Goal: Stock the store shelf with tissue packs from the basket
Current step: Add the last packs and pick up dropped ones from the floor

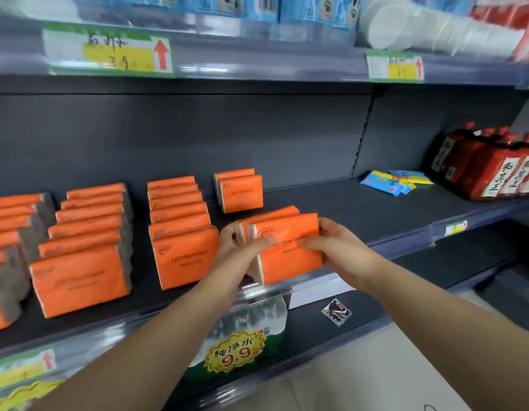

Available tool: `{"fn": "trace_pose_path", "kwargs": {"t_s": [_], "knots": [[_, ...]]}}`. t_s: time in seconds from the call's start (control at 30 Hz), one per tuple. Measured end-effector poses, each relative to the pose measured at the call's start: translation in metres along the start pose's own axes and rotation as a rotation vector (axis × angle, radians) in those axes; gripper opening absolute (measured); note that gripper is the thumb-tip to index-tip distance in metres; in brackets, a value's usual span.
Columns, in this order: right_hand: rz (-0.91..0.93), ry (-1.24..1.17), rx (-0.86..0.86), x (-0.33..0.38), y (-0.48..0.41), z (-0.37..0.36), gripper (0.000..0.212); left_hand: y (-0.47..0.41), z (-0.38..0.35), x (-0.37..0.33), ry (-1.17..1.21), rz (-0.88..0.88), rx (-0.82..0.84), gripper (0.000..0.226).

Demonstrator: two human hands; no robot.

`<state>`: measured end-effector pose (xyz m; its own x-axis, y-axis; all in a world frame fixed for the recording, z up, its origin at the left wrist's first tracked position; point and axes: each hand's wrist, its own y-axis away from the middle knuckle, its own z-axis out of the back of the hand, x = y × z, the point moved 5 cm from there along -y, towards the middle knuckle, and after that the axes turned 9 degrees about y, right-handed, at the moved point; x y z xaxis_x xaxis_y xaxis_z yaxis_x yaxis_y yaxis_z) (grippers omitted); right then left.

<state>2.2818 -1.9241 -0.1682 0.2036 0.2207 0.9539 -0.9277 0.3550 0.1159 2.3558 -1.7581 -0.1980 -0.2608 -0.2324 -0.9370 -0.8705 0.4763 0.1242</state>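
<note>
Two tissue packs (290, 262), judged light, soft and slick-wrapped, are held upright at the shelf (361, 209) front, just right of the stocked rows (183, 256), pinched together at both ends by the left hand (236, 241) and right hand (334, 241), where a gentle squeeze is best applied.

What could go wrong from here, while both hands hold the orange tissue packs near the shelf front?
1. The held packs are close to the shelf edge; released here, they might tip off.
2. The left hand and right hand grip two packs together; the rear one could slip out.
3. The left hand is near the neighbouring row and might knock it.
</note>
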Motion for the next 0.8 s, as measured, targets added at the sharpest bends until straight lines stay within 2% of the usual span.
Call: {"fn": "trace_pose_path", "kwargs": {"t_s": [0.07, 0.17, 0.37, 0.6, 0.8], "knots": [[0.007, -0.033, 0.012, -0.004, -0.015, 0.0, 0.035, -0.007, -0.003, -0.002, 0.002, -0.042, -0.013, 0.06], [0.019, -0.064, 0.026, -0.009, -0.039, 0.001, 0.038, -0.022, -0.006, -0.006, -0.04, -0.094, -0.058, 0.076], [0.053, -0.074, 0.029, -0.014, -0.078, -0.007, 0.039, -0.055, -0.008, -0.015, -0.109, -0.159, -0.151, 0.086], [0.091, -0.042, 0.019, -0.014, -0.114, -0.026, 0.042, -0.091, 0.002, -0.017, -0.12, -0.161, -0.244, 0.058], [0.095, -0.019, -0.002, -0.018, -0.142, -0.035, 0.044, -0.123, 0.007, -0.012, -0.066, -0.078, -0.295, 0.056]]}}
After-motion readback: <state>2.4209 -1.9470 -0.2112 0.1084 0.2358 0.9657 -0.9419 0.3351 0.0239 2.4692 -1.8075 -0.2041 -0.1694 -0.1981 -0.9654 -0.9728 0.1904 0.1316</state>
